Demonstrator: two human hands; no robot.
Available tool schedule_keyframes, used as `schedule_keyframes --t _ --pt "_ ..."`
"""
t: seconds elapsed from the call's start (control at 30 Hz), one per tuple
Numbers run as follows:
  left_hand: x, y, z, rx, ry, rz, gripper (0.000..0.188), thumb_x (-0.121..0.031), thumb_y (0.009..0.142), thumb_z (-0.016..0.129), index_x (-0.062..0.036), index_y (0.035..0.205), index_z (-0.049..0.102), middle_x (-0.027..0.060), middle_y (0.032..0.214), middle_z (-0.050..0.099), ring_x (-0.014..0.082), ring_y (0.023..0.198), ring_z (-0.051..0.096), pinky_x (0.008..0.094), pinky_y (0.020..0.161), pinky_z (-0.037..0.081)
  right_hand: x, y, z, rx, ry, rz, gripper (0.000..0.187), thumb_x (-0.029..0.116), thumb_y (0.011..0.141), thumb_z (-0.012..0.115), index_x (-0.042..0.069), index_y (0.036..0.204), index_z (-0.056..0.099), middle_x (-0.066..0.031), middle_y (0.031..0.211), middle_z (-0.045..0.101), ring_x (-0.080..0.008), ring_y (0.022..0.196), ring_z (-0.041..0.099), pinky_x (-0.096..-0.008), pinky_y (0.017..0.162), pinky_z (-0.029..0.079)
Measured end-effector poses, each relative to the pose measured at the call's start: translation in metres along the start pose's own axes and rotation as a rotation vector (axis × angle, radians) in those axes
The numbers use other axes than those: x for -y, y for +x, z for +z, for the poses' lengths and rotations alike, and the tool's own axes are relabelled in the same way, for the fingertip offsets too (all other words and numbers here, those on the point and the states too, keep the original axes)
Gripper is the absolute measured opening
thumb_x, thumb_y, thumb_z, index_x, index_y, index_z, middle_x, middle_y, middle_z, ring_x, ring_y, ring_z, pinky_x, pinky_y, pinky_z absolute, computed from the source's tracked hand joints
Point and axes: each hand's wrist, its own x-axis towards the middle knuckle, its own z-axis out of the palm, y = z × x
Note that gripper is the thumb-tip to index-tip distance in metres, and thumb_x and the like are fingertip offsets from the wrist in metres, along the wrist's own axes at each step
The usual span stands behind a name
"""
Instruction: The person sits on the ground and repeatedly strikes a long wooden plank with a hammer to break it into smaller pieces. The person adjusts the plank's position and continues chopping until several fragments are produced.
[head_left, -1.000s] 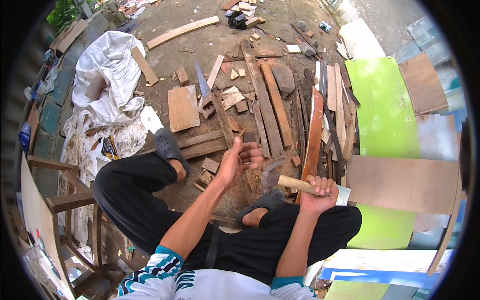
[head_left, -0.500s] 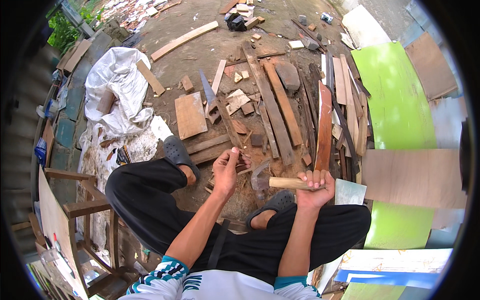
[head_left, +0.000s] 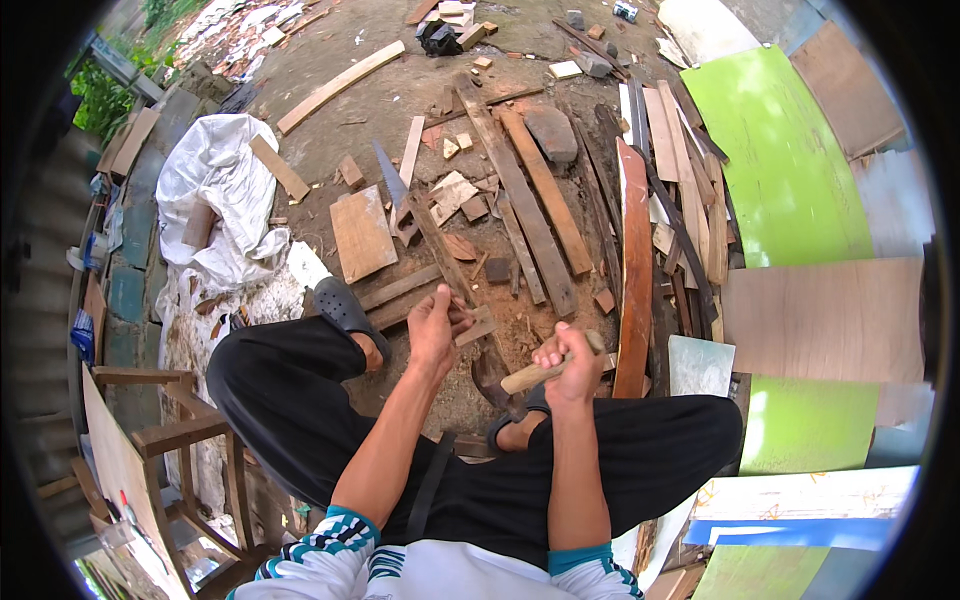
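My right hand (head_left: 570, 368) is wrapped around the wooden handle of a hammer (head_left: 530, 377). Its dark metal head (head_left: 491, 378) hangs low between my knees, close to my right shoe (head_left: 535, 405). To the left of it, my left hand (head_left: 436, 325) is closed in a pinch, thumb uppermost; what its fingertips hold is too small to make out. A short flat wood piece (head_left: 477, 328) shows just beyond those fingers. A narrow dark wood strip (head_left: 437, 243) runs from near that hand away toward a handsaw (head_left: 392, 178) on the ground.
Long planks (head_left: 520, 200) lie ahead on the dirt, beside a grey stone (head_left: 551, 134). A reddish board (head_left: 634, 270) stands right of my hands. Green panels (head_left: 785, 160) line the right side. A wooden stool frame (head_left: 185, 440) and a white sack (head_left: 215, 180) are at left.
My right hand has come left with the hammer, whose handle now tilts and whose head sits lower and closer to my left hand. The left hand stays pinched, and the whole view has shifted slightly.
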Motion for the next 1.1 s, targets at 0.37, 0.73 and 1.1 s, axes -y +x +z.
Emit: schedule_keyframes --t 0.37,0.73,1.1 --pt "0.032 0.082 -0.022 0.014 0.084 -0.453 0.027 -0.003 0.102 0.043 0.0015 0.129 0.042 0.0119 0.112 0.055 0.0225 0.1 0.062 0.0347 0.082 0.06 -0.015 0.009 -0.016 -0.086 -0.304 -0.181 0.033 0.007 0.086 0.067 0.008 0.062 0.045 -0.0006 0.057 0.04 -0.0142 0.049 0.045 -0.0308 0.051 0.037" --pt "0.014 0.219 -0.031 0.03 0.878 0.182 0.058 -0.028 0.095 0.061 0.0041 0.14 0.045 0.0194 0.102 0.069 0.0255 0.097 0.067 0.0346 0.083 0.053 -0.025 0.005 -0.024 -0.149 -0.298 -0.139 0.031 0.007 0.088 0.066 0.006 0.063 0.048 -0.0012 0.058 0.045 -0.0133 0.05 0.045 -0.0305 0.051 0.037" --pt "0.122 0.138 -0.089 0.25 1.39 -0.001 0.104 -0.075 0.076 0.064 0.0081 0.136 0.046 0.0295 0.133 0.054 0.0398 0.123 0.054 0.0462 0.102 0.045 -0.025 0.013 -0.032 -0.15 -0.344 -0.153 0.034 0.008 0.089 0.064 0.009 0.063 0.043 0.0005 0.06 0.04 -0.0133 0.054 0.045 -0.0316 0.055 0.039"
